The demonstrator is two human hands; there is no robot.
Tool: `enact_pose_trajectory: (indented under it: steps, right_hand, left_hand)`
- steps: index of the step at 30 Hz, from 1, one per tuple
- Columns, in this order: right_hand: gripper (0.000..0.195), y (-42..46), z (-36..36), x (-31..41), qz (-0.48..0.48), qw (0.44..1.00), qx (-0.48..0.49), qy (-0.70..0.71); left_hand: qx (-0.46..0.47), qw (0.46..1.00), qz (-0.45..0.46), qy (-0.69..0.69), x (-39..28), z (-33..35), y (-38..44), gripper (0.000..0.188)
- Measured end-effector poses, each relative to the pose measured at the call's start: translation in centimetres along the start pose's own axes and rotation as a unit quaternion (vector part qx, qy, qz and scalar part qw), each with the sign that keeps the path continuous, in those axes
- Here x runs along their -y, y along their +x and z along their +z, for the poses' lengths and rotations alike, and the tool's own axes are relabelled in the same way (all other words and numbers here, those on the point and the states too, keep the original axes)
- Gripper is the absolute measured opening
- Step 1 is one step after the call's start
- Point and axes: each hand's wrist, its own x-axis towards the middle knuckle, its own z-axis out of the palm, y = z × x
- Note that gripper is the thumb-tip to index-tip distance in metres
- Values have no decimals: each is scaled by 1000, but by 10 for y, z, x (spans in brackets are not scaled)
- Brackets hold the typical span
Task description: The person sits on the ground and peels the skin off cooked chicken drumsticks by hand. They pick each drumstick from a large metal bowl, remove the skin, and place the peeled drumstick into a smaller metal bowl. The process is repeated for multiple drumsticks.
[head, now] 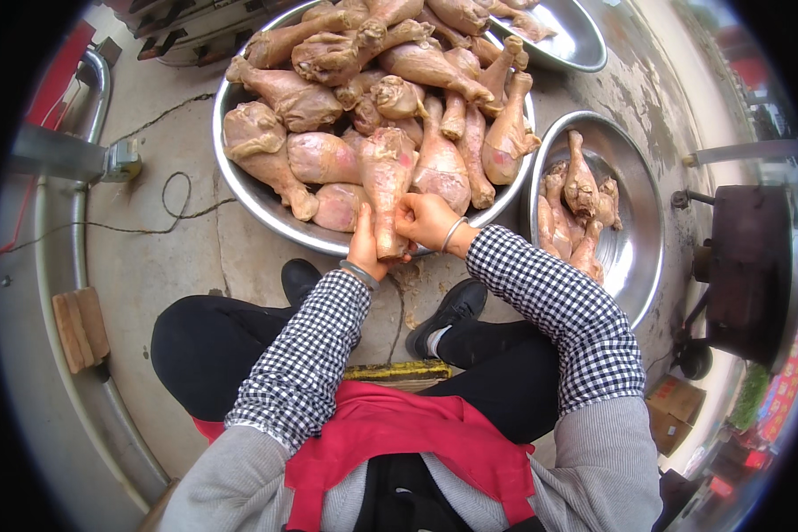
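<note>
Over the near rim of a large steel basin, my left hand cups the bony end of a poultry drumstick from the left and below. My right hand pinches the same drumstick's shank from the right; what its fingertips grip is partly hidden. The drumstick's thick end points away from me, over the pile. Many more pale, skin-on drumsticks are heaped above the basin's rim. To the right, a smaller steel basin holds several drumsticks, gathered on its left side.
A third metal basin with meat stands at the far right. A thin cable curls over the concrete floor at left, near metal pipes and a wooden block. My shoes are close to the big basin. A cardboard box sits at right.
</note>
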Motion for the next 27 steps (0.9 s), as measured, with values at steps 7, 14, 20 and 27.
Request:
enact_pose_trajectory:
  steps: [7, 14, 20, 27]
  right_hand:
    - [18, -4, -27, -7, 50, 994, 10, -97]
    - [13, -4, -30, -21, 34, 995, -14, -94]
    - [11, 0, -32, -30, 11, 996, -59, -70]
    - [16, 57, -57, -34, -64, 972, -221, -44]
  left_hand:
    - [6, 1000, -11, -20, -1, -13, 6, 50]
    - [-112, 947, 61, 294, -5, 0, 10, 46]
    - [-150, 908, 62, 385, -9, 1, 8, 46]
    - [-132, 933, 46, 333, -11, 4, 5, 42]
